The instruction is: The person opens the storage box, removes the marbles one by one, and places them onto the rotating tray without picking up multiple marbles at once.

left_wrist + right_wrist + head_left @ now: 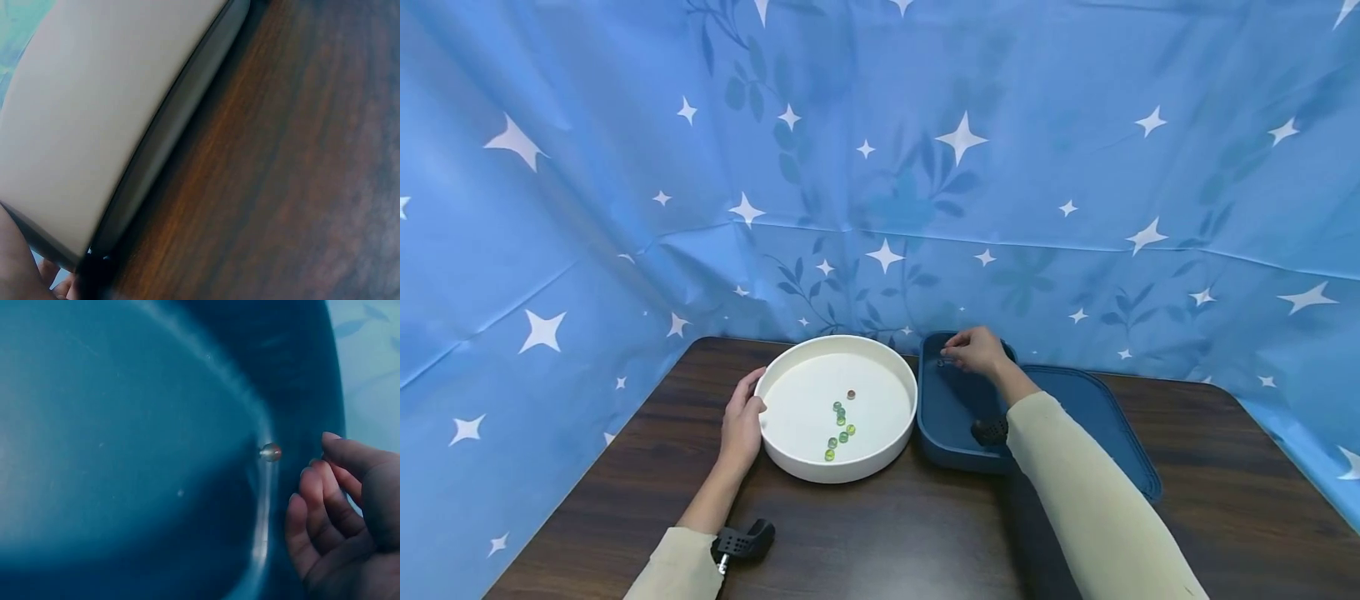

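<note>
My left hand (743, 429) grips the left side of a round white tray (801, 396), thumb at the rim and fingers along the outer wall. Several green and yellow-green glass marbles (841, 421) and one brownish marble (851, 395) lie on the tray's floor. My right hand (976, 352) is over the far part of a deep blue container (947, 408). In the right wrist view its fingers are loosely bent, thumb and forefinger tips close together. A single glass marble (270, 452) sits at the container's inner bottom edge, apart from those fingers.
Behind the right forearm lies a flat blue tray or lid (1075, 400), beside the blue container. Everything stands on a dark wooden table (880, 533). A blue curtain with white stars (887, 167) hangs close behind the table's far edge.
</note>
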The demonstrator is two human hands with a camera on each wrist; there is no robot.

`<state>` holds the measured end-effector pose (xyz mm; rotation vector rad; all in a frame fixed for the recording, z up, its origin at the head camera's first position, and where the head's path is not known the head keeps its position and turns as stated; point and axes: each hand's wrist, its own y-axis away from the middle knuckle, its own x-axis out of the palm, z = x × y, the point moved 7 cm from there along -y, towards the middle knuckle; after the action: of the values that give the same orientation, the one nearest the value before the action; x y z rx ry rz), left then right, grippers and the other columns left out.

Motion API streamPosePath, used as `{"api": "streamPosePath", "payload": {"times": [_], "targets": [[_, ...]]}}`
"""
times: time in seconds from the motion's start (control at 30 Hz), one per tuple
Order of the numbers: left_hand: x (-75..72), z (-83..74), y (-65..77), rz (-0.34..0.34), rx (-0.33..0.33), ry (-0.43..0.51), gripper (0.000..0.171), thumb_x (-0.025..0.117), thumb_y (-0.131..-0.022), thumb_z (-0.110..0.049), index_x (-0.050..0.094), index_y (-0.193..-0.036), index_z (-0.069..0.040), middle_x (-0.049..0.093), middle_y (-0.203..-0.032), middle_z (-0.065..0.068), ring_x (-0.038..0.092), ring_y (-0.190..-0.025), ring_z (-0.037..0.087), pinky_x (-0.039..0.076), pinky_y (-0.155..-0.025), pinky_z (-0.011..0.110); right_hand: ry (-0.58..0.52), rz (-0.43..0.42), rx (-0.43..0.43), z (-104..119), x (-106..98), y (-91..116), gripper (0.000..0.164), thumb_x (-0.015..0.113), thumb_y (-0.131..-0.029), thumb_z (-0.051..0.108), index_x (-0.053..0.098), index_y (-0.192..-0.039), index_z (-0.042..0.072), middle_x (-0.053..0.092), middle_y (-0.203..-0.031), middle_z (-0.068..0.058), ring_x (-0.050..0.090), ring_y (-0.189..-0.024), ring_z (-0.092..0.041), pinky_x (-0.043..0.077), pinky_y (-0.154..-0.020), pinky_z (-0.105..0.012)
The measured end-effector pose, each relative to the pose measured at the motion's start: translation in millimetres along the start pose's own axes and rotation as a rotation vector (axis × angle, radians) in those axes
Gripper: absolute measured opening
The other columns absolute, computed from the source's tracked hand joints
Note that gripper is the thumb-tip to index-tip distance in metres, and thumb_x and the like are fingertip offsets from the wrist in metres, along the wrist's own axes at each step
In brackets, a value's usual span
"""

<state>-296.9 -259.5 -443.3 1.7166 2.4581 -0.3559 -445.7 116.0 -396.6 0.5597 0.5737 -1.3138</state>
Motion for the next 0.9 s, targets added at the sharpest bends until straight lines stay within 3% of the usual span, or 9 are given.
{"api": "streamPosePath", "payload": {"times": [0.3,0.67,0.9], "targets": [[0.1,2.2,-1.5,-0.008,0.009,-0.003,0.063,0.034,-0.089,-0.004,0.045,-0.151,-0.012,0.043,-0.16,0.011,0.039,-0.147,0.029,0.032,-0.116,0.048,0.007,0.015,0.069,-21.0,13.0,-10.1,0.025,0.066,-0.097,0.02,0.072,-0.116,0.005,0.072,-0.101,-0.012,0.06,-0.071,-0.015,0.048,-0.062,-0.026],[0.2,0.8,-1.8,0.0,0.003,0.006,0.062,0.033,-0.09,-0.005,0.044,-0.151,-0.012,0.042,-0.16,0.01,0.039,-0.147,0.029,0.032,-0.116,0.048,0.125,0.012,0.051,-16.7,20.4,-10.3,0.026,0.066,-0.096,0.018,0.074,-0.117,0.006,0.072,-0.116,-0.016,0.066,-0.095,-0.024,0.057,-0.083,-0.039],[0.8,1.0,-1.3,0.0,0.0,0.008,0.062,0.034,-0.09,-0.005,0.044,-0.151,-0.013,0.041,-0.16,0.01,0.038,-0.148,0.029,0.032,-0.116,0.049,0.16,0.023,0.038,-14.0,19.9,-8.0,0.021,0.065,-0.097,0.019,0.077,-0.109,0.005,0.074,-0.105,-0.014,0.065,-0.09,-0.024,0.056,-0.079,-0.038]]}}
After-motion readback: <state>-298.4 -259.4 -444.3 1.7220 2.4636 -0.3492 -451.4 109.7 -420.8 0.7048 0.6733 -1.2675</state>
